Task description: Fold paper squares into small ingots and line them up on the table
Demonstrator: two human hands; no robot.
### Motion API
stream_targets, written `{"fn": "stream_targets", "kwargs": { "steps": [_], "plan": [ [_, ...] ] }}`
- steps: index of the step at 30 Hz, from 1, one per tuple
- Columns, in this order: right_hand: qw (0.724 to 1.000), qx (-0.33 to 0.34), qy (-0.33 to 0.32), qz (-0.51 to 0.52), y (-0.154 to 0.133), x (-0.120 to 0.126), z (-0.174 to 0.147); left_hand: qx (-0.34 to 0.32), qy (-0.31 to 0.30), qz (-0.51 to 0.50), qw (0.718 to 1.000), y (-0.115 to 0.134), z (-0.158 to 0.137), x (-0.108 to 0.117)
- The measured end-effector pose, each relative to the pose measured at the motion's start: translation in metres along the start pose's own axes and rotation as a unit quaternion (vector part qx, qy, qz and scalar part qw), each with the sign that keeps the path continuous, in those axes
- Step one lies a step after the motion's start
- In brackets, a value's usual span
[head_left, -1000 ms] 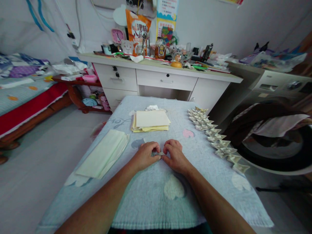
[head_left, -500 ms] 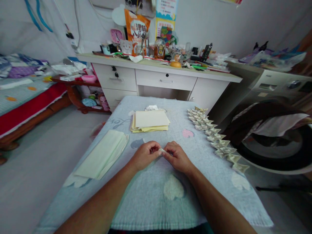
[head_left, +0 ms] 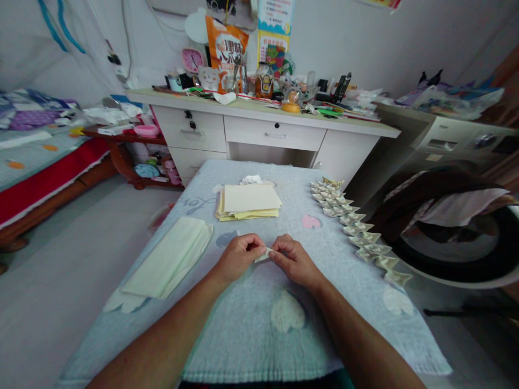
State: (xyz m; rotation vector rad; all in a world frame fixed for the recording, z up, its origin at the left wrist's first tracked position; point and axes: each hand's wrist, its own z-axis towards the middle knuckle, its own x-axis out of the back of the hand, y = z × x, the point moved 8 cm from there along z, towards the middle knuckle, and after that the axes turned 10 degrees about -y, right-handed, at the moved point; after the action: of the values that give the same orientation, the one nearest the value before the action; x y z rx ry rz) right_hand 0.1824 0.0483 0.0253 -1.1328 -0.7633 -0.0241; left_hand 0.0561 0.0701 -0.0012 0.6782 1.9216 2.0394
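Between my two hands is a small piece of folded paper, pale and mostly covered by fingers. My left hand pinches its left end between thumb and fingers. On the other end, the thumb and fingertips of my right hand are closed. Beyond my hands lies a stack of cream and yellow paper sheets. Left of my left forearm rests a thick folded bundle of pale green paper. Along the right side runs a slanting row of folded paper boats, several of them, pointed at both ends.
A light blue patterned cloth covers the table. Crumpled white tissue sits behind the paper stack. Past the table stands a white desk crowded with small items. A washing machine with its door open is at the right, a bed at the left.
More of the folded paper now shows below my left fingers, angled down to the left. Both hands stay in nearly the same place, and the view has shifted slightly.
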Motion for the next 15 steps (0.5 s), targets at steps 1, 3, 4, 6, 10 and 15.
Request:
{"fn": "stream_targets", "kwargs": {
  "steps": [1, 3, 4, 6, 10, 15],
  "plan": [
    [1.0, -0.002, 0.002, 0.005, 0.0, 0.0, 0.0, 0.001, 0.001, -0.004, 1.0, -0.001, 0.0, 0.0],
    [1.0, -0.011, 0.009, 0.012, 0.002, -0.001, 0.0, 0.001, 0.007, -0.015, 1.0, -0.003, 0.0, 0.0],
    [1.0, -0.019, 0.012, 0.014, 0.004, -0.002, 0.0, 0.0, 0.012, -0.02, 1.0, -0.003, 0.0, 0.001],
    [0.999, -0.04, 0.014, 0.016, 0.009, -0.005, 0.001, -0.001, 0.023, -0.031, 0.999, -0.005, 0.0, 0.002],
    [0.998, -0.062, 0.005, 0.027, 0.014, -0.011, 0.003, -0.007, 0.028, -0.049, 0.998, -0.003, 0.0, -0.001],
    [0.998, -0.049, 0.02, 0.041, 0.013, -0.01, 0.002, -0.009, 0.022, -0.048, 0.999, 0.002, -0.001, -0.004]
  ]
}}
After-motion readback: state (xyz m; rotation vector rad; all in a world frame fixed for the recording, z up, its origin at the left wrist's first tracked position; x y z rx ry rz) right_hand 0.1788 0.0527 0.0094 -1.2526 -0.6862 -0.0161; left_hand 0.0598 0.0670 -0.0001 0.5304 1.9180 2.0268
